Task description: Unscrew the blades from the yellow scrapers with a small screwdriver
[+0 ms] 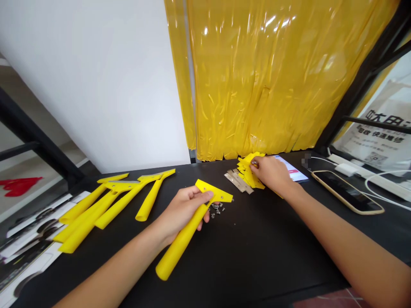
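Yellow plastic scraper (181, 244) sits gripped in our left hand (183, 211) – fingers (201, 199) closed round it just below the flat head, handle pointing down toward us. From the head camera, our right hand (271, 173) is on a stack of yellow plastic pieces (247, 173), fingers (257, 164) pinched at its top edge; we cannot tell exactly which piece they hold. Just beside that stack lie steel blades (236, 181), and small screws (216, 209) are scattered near the left hand on the black table (257, 261). More yellow scrapers (118, 205) lie off to the left – a lit screen (292, 169) just past the right hand, a phone (346, 192) and white power strip (362, 173) further right, yellow plastic curtain (257, 77) behind.
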The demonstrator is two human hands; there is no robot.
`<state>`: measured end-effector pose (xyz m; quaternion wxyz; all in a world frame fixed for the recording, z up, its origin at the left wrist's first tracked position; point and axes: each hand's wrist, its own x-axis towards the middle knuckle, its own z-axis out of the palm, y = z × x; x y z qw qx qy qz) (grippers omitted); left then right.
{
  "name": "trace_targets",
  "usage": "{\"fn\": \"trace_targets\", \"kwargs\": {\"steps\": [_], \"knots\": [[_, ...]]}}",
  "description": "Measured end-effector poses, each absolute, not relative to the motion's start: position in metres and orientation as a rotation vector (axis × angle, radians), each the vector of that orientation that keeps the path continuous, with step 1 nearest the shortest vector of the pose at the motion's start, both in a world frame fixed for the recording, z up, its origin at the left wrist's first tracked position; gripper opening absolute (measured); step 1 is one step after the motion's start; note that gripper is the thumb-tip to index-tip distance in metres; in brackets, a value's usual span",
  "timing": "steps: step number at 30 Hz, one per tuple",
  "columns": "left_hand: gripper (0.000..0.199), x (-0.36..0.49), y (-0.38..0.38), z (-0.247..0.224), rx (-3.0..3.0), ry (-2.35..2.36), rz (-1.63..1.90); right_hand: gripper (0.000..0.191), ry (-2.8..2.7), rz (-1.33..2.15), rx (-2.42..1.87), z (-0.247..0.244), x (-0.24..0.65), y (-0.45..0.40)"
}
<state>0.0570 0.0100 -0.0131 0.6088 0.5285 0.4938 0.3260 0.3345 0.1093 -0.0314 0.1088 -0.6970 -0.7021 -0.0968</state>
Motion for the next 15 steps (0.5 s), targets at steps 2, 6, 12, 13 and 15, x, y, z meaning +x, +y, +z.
{"fn": "trace_targets", "kwargs": {"steps": [2,6,12,13,15], "knots": [[0.031,0.057,0.01,-0.013,1.181,1.132,0.761,0.034,-2.068,-0.259,-2.071,-0.035,0.334,0.108],[0.025,0.06,0.011,-0.014,0.98,1.092,0.898,0.036,-2.067,-0.245,-2.105,-0.033,0.334,0.103],[0.008,0.065,0.015,-0.017,0.603,0.873,1.19,0.045,-2.168,0.134,-1.461,-0.015,0.298,0.054],[0.01,0.065,0.015,-0.016,0.562,0.811,1.252,0.049,-2.233,0.239,-1.328,-0.014,0.288,0.042],[0.012,0.067,0.014,-0.016,0.524,0.706,1.367,0.048,-2.308,0.394,-1.233,-0.017,0.268,0.02]]}}
